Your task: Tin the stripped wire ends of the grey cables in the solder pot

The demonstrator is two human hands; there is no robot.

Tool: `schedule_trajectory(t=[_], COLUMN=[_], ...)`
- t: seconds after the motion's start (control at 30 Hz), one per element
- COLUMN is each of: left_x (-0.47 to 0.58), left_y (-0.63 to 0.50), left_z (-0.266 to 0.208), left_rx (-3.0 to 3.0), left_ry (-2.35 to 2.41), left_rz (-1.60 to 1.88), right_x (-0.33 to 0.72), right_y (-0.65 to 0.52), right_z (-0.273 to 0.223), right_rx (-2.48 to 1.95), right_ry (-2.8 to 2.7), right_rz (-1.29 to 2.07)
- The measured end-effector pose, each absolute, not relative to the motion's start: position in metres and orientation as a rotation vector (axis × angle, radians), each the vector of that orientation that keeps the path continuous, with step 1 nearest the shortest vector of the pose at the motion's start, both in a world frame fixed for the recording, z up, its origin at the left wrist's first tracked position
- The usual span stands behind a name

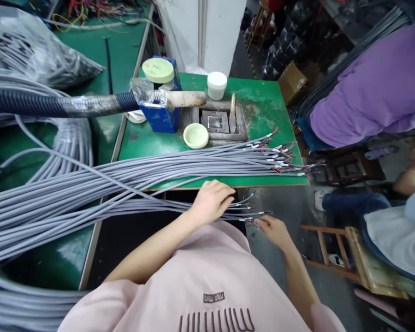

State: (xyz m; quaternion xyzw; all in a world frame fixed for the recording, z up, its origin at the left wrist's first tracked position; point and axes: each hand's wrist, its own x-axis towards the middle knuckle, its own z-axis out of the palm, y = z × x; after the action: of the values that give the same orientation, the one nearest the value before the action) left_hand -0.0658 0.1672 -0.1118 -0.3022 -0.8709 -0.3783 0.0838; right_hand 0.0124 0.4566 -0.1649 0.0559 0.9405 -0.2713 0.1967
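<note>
My left hand (212, 200) is closed around a small group of grey cables (173, 205) that hang past the table's front edge, above my lap. The ends of these cables stick out to the right, with white tags and thin bared wires. My right hand (273, 229) pinches at one of those wire ends (252, 220); its fingertips are partly hidden. Behind my left hand a larger bundle of grey cables (193, 161) lies across the green table, its red, black and white wire ends fanned out at the right.
On the green table (263, 101) stand a square metal pot (214, 122), a pale dish (196, 136), a white jar (217, 85) and a blue box (161, 115). A ribbed hose (90, 104) reaches over from the left. Two people sit at the right, near a wooden stool (332, 246).
</note>
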Motion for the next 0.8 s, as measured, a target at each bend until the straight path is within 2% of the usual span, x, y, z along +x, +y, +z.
schedule_trajectory(t=[0.1,0.3,0.43,0.5,0.57,0.67,0.8], left_x=[-0.058,-0.057,-0.060,-0.063,-0.067,-0.073,-0.077], left_y=[0.169,0.120,0.111,0.115,0.119,0.122,0.124], left_z=[-0.115,-0.107,-0.106,-0.107,-0.109,-0.111,-0.110], left_rx=[-0.928,-0.271,-0.234,-0.249,-0.272,-0.415,-0.551], left_ry=[-2.634,-2.748,-2.867,-2.898,-2.904,-2.895,-2.858], left_rz=[-1.123,-0.754,-0.530,-0.471,-0.442,-0.441,-0.540], right_x=[0.002,-0.017,-0.040,-0.061,-0.082,-0.105,-0.118], right_y=[0.421,0.368,0.361,0.366,0.373,0.381,0.386], right_z=[-0.166,-0.154,-0.131,-0.121,-0.114,-0.114,-0.119], right_rx=[-0.064,-0.359,-0.442,-0.527,-0.646,-0.704,-0.770], right_ry=[2.524,2.361,2.844,3.200,3.377,3.403,3.364], right_rz=[-1.021,-1.265,-1.418,-1.316,-1.014,-0.602,-0.419])
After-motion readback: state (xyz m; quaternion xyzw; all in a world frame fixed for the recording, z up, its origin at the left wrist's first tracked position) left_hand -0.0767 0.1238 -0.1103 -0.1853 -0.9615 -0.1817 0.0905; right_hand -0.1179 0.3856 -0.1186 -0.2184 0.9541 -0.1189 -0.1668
